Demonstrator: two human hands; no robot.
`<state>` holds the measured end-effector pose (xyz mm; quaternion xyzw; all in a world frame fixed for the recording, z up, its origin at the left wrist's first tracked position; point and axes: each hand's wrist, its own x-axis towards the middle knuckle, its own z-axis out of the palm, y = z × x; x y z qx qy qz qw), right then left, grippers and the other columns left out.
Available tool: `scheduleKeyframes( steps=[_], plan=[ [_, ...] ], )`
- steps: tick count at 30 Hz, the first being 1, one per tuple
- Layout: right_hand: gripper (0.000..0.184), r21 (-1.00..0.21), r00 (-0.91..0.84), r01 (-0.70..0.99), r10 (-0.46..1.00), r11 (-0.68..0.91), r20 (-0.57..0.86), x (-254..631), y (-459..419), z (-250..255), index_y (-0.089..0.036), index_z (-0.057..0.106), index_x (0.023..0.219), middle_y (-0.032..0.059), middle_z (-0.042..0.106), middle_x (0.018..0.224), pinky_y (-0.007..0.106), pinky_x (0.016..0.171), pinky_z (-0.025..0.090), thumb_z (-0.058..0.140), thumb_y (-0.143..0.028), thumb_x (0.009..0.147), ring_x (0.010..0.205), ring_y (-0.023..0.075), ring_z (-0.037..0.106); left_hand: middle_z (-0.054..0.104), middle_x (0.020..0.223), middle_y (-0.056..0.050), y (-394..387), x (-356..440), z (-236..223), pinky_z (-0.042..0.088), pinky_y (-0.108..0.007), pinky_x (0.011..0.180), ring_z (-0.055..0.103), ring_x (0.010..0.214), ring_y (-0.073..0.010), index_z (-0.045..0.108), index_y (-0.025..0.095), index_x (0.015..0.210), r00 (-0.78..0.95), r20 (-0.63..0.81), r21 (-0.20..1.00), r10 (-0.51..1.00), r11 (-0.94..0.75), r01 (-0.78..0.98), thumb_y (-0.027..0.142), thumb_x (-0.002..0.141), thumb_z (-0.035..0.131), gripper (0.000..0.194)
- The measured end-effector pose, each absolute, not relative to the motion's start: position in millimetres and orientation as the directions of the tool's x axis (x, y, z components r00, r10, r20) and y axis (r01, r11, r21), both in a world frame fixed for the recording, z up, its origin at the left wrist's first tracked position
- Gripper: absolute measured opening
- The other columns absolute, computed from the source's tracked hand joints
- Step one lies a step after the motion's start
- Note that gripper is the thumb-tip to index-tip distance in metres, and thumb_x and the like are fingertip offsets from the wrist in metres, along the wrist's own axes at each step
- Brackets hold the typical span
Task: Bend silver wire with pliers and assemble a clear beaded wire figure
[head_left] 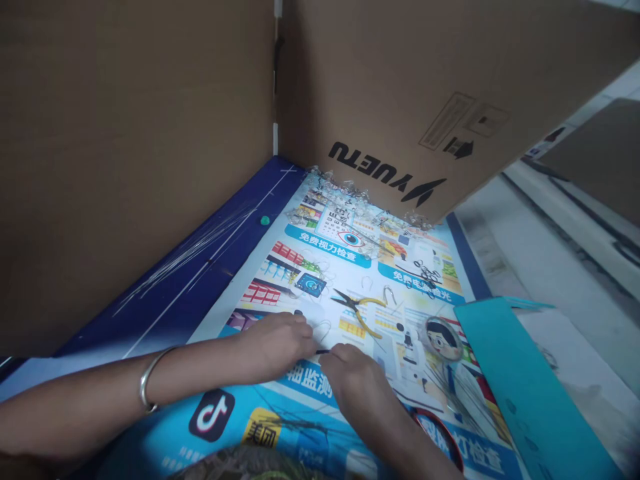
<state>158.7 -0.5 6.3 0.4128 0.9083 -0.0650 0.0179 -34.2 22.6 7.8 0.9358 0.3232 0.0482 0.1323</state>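
Observation:
My left hand (280, 345), with a silver bangle on its wrist, is closed just above the printed sheet. My right hand (353, 375) faces it, fingers pinched together. A short, thin dark wire (323, 351) spans the small gap between the fingertips, and both hands grip it. Its ends are hidden inside the fingers. Just beyond the fingertips a fine, pale wire loop (324, 329) stands out. Farther off, pliers (359, 307) with yellow handles lie with their jaws apart.
Tall cardboard panels (380, 80) wall in the back and left. Loose straight wires (195, 250) and a green cap (265, 221) lie on the blue strip. Bent wire pieces (350, 192) line the back. Black bits (427, 273) and a turquoise folder (520, 373) are at right.

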Motion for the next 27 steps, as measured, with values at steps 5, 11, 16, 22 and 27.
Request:
scheduleKeyframes(
  steps=[5, 11, 16, 22, 27],
  plan=[
    [0.022, -0.090, -0.674, 0.737, 0.738, 0.670, -0.019, 157.5, -0.1, -0.5, -0.020, 0.057, 0.071, -0.0001, 0.057, 0.070, 0.026, 0.056, 0.032, 0.055, 0.002, 0.072, 0.064, 0.0144, 0.051, 0.061, 0.075, -0.005, 15.5, -28.8, 4.5, 0.042, -0.033, 0.066, 0.054, 0.075, -0.0216, 0.058, 0.015, 0.075, 0.811, 0.041, 0.130, 0.583, -0.808, 0.575, 0.012, 0.079, 0.061, 0.006],
    [0.022, -0.057, -0.637, 0.765, 0.767, 0.641, 0.082, 154.9, -2.0, -4.6, -0.019, 0.054, 0.065, 0.0002, 0.056, 0.067, 0.026, 0.058, 0.033, 0.054, 0.002, 0.072, 0.065, 0.0146, 0.051, 0.059, 0.074, -0.006, 7.5, -22.0, 6.1, 0.043, -0.032, 0.057, 0.055, 0.072, -0.0230, 0.058, 0.015, 0.075, 0.784, 0.018, 0.040, 0.621, -0.784, 0.620, 0.010, 0.079, 0.057, 0.006],
    [0.019, -0.278, -0.525, 0.806, 0.848, 0.522, 0.073, 157.3, 2.5, -8.7, -0.019, 0.058, 0.069, 0.0017, 0.059, 0.069, 0.026, 0.058, 0.034, 0.049, -0.006, 0.080, 0.067, 0.0152, 0.053, 0.060, 0.083, -0.008, 12.2, -24.2, 4.6, 0.046, -0.031, 0.061, 0.056, 0.078, -0.0236, 0.060, 0.014, 0.082, 0.702, -0.022, 0.147, 0.711, -0.693, 0.706, 0.006, 0.078, 0.054, 0.011],
    [0.006, -0.887, -0.273, 0.448, 0.928, -0.111, -0.254, 163.9, 16.5, -15.2, -0.019, 0.061, 0.077, -0.0014, 0.062, 0.065, 0.025, 0.059, 0.045, 0.057, -0.024, 0.077, 0.063, 0.0149, 0.060, 0.060, 0.075, 0.000, 23.2, -25.0, -7.3, 0.045, -0.023, 0.066, 0.057, 0.073, -0.0130, 0.061, 0.016, 0.074, 0.382, 0.008, 0.802, 0.924, -0.235, 0.550, 0.006, 0.075, 0.050, 0.015],
    [0.020, -0.925, -0.290, 0.124, 0.878, -0.360, -0.381, 163.0, 19.3, -18.1, -0.016, 0.060, 0.077, -0.0008, 0.062, 0.057, 0.027, 0.056, 0.048, 0.067, -0.033, 0.071, 0.055, 0.0144, 0.060, 0.053, 0.059, 0.004, 23.8, -15.5, -13.9, 0.041, -0.021, 0.050, 0.051, 0.049, -0.0086, 0.057, 0.013, 0.071, 0.307, -0.290, 0.956, 0.906, 0.263, 0.130, 0.020, 0.072, 0.054, 0.007]
  ],
)
